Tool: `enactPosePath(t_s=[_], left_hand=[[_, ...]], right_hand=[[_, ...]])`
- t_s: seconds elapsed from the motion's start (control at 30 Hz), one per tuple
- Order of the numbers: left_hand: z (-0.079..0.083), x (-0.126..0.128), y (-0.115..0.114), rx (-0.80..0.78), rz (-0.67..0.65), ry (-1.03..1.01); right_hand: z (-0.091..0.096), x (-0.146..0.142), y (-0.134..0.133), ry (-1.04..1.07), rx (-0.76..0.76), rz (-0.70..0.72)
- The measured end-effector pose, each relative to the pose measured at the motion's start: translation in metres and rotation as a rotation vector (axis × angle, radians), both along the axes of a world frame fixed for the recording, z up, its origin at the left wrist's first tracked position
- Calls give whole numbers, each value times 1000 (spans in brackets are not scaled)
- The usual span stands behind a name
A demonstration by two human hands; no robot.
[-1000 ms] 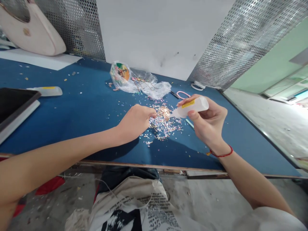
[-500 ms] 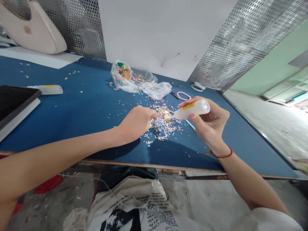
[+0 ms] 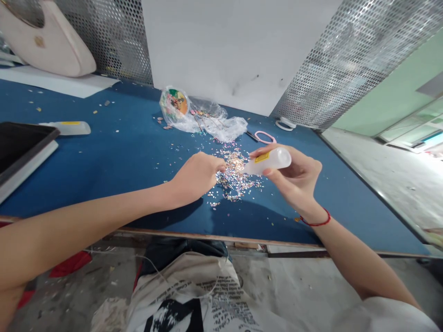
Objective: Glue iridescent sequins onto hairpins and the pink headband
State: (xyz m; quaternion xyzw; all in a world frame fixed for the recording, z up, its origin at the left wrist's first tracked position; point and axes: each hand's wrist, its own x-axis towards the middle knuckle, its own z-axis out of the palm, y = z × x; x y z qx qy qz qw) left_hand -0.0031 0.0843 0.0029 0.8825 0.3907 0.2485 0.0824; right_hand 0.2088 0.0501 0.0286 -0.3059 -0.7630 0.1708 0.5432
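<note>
My right hand (image 3: 297, 177) grips a white plastic squeeze bottle (image 3: 272, 160) with a yellow label, tilted so that its nozzle points down and left over a heap of sequins (image 3: 233, 186). The fingers of my left hand (image 3: 199, 177) are pinched together at the left side of this heap. Whatever they hold, if anything, is too small to make out. The sequins are shiny and many-coloured, spread loosely on the blue tabletop (image 3: 124, 161) between both hands.
Behind the heap lie a clear plastic bag (image 3: 207, 121) and pink-handled scissors (image 3: 265, 137). A second squeeze bottle (image 3: 74, 128) lies at the left beside a black-topped box (image 3: 24, 147). Farther back is a pale handbag (image 3: 58, 46) on white paper (image 3: 83, 85).
My right hand has moved a little left with the bottle, bringing the nozzle farther over the sequins. The left hand has hardly moved.
</note>
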Motion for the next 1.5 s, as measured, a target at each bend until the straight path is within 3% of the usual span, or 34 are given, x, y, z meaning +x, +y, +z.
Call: enactPosePath(t_s=[0.33, 0.5, 0.67, 0.83, 1.5], left_hand=[[-2, 0, -2, -13, -37, 0], [-1, 1, -5, 18, -58, 61], [-1, 1, -6, 41, -79, 13], [-2, 0, -6, 48, -79, 9], [-3, -1, -9, 125, -124, 80]], right_hand=[[-1, 2, 6, 47, 2, 23], [-2, 5, 10, 33, -78, 55], [-3, 6, 13, 96, -37, 16], [-3, 8, 15, 74, -98, 76], [-6, 3, 14, 80, -52, 36]])
